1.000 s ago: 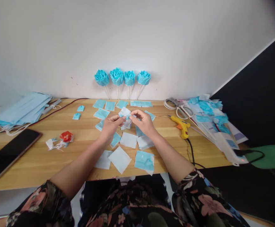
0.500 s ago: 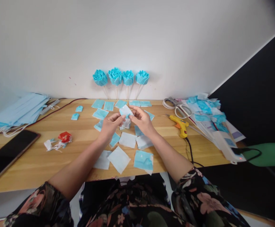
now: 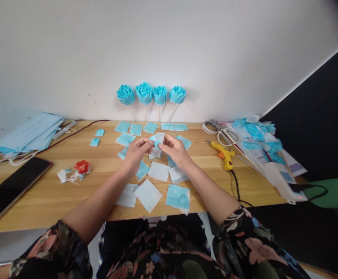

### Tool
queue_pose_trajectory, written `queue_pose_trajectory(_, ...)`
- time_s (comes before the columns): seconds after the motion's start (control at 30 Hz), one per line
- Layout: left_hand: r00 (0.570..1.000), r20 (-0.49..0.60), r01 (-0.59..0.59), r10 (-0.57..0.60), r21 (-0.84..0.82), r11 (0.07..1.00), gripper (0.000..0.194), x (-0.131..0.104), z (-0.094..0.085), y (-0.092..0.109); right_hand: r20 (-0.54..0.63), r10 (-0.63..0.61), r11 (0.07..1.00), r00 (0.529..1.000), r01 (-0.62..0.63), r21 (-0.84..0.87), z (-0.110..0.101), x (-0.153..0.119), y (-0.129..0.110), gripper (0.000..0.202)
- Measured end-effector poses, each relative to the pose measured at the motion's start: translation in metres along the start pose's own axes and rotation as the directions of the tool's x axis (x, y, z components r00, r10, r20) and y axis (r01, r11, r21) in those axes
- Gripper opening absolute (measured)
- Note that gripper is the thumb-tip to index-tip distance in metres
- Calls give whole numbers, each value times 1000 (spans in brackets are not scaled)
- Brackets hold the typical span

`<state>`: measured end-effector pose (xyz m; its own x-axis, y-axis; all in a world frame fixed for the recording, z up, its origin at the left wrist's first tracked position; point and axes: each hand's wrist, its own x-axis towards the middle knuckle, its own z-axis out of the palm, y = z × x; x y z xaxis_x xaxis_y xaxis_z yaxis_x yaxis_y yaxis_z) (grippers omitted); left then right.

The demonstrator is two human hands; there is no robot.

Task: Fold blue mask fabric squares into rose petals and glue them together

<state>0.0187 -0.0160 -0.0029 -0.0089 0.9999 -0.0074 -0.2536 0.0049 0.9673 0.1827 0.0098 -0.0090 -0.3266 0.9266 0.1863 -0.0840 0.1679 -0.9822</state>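
Note:
Over the middle of the wooden table (image 3: 105,201), my left hand (image 3: 138,152) and my right hand (image 3: 175,150) pinch a small blue and white piece of fabric (image 3: 157,138) between them. Its top edge is folded, and fingertips cover its lower part. Several blue and white squares lie beneath and around the hands, among them a pale square (image 3: 148,195), a blue square (image 3: 177,197) and a white square (image 3: 159,171). Two small folded blue pieces (image 3: 95,142) sit to the left of my left hand.
Several blue flowers on sticks (image 3: 144,93) lean on the wall. At left are face masks (image 3: 31,131), a phone (image 3: 14,188) and red and white scraps (image 3: 82,166). To the right lie a yellow glue gun (image 3: 224,152), scissors (image 3: 228,136), blue scraps (image 3: 254,131) and a power strip (image 3: 285,184).
The fabric piece has been folded over at the top between my fingers, showing more blue at its left. The whole view has shifted slightly, with the table's objects now a little further right.

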Motion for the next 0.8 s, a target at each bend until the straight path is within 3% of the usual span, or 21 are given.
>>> queue_pose_trajectory(0.27, 998, -8, -62, 64, 113, 992, 23, 0, 0, 0, -9, -3, 1000, 1000, 3, 31, -2, 2, 1, 32)
queue_pose_trajectory(0.47, 996, 0, -88, 88, -5, 996, 31, -1, 0, 2, -32, -22, 1000, 999, 22, -15, -4, 3, 2, 25)
queue_pose_trajectory(0.8, 999, -3, -44, 45, 169, 985, 30, -1, -1, 2, 13, -5, 1000, 1000, 5, -9, -4, 2, -1, 29)
